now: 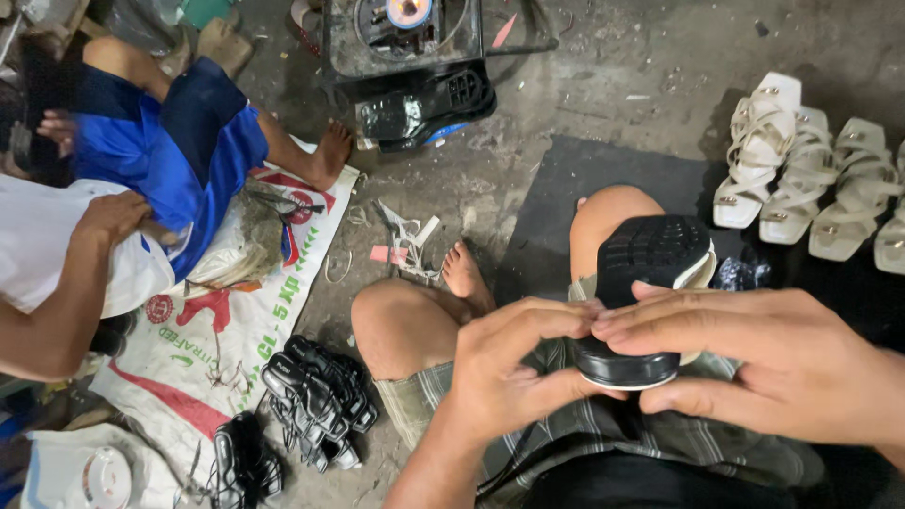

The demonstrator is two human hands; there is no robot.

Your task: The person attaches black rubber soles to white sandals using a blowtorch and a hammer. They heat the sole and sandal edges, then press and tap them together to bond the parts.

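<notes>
The person sits cross-legged on the floor (613,85) and holds a shoe (650,283) over the lap, black treaded sole up, pale footbed underneath. The heel end points toward the body, so the sole faces the eyes and its edge can be pressed.

The left hand (514,372) curls around the near left of the shoe, thumb and fingers closed on the heel rim where sole meets footbed. The right hand (764,363) wraps the right side, fingers laid across the sole and thumb below, clamped on the shoe too. Both hands squeeze at the same end, which looks like pressing the black sole down onto its base.

Just right of the person's knee, a dark mat (575,179) covers the floor. On its far right edge a row of white sandals (811,179) stands side by side, straps up, well apart from the hands. Near left, a heap of black straps (316,396) lies beside the left knee, within easy reach. Far centre stands a small stove (405,33) with a black sole piece (424,108) resting against its near side.

On the left, another person in blue shorts (179,141) sits on a printed sack (236,320), one hand (113,215) on white cloth.
</notes>
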